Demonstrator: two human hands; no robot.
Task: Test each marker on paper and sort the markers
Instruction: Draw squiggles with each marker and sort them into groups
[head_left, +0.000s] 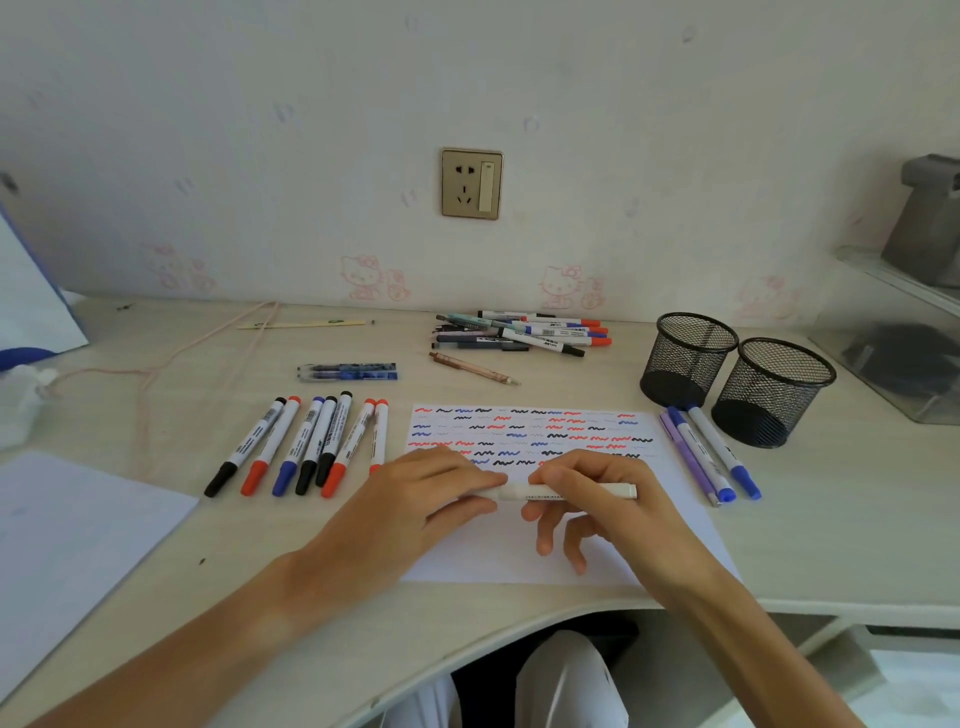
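- The pale wood-grain desk (519, 364) spreads beneath both hands and runs back to the wall beyond them.
- The white paper sheet (597, 561) covered in red, blue and black squiggle marks lies directly under both hands; the squiggles fill its far part, past the fingertips.
- Two black wire-mesh pen cups (691, 358) stand side by side, well beyond and to the right of the right hand.
- A row of seven white-barrelled markers (306, 441) with black, red and blue caps lies just left of the left hand, caps pointing toward the person.
- A loose heap of mixed pens and markers (519, 335) sits far beyond the hands, near the wall.
- Three blue and purple slim pens (711, 457) lie together just right of the right hand, beside the paper's edge.
- The left hand (431, 493) pinches one end of a white marker (571, 491) between thumb and fingers.
- The right hand (597, 493) grips the same marker's barrel with thumb and forefinger, its other fingers curled loosely below; the marker lies level between the hands, above the paper.
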